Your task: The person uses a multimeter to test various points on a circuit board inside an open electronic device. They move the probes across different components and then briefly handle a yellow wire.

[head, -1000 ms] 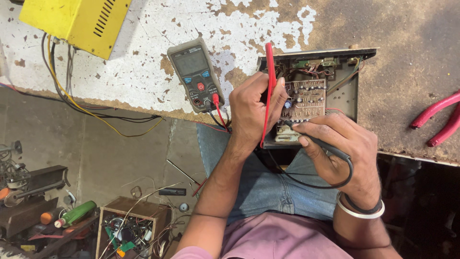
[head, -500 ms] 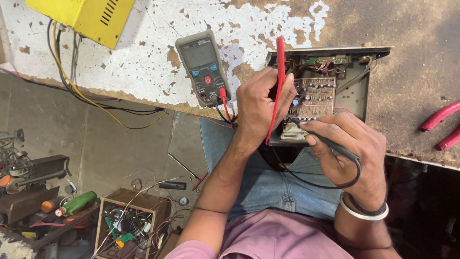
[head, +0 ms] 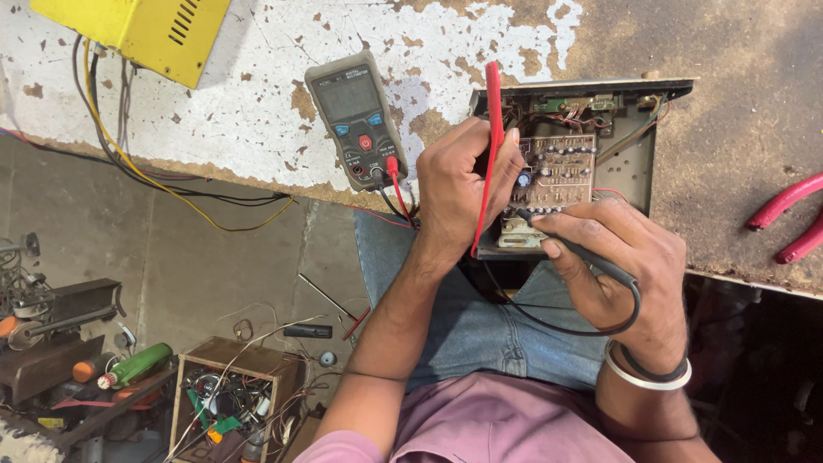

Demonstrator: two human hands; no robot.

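Hands work over an open metal chassis (head: 639, 163) that lies on the worn bench (head: 257, 111), seen from the head camera. The left hand (head: 459, 184) comes up from below with a bent wrist, and its fingers are closed around a red probe (head: 490, 146), with the thumb side toward the circuit board (head: 557, 171). The right hand (head: 621, 257) sits lower, at the near edge of the chassis, and grips a black probe (head: 570, 244) like a pen between thumb and fingers; a white bangle and a dark band are on this wrist. Compared with half a second ago, the whole scene sits a little lower and more to the right in the picture, so the head has moved, but both hands keep the same grip and the same place on the chassis. The red probe stands almost vertical in the picture, its long axis running from the top end near the far wall of the chassis down to the near edge, slightly slanted to the left at the bottom. The black probe lies diagonal, its tip pointing up and left toward the board, and its cable makes a loop under the right hand. A multimeter (head: 356, 116) lies just left of the left hand, with the leads plugged in its lower end. Red pliers (head: 789, 219) lie well apart on the right.
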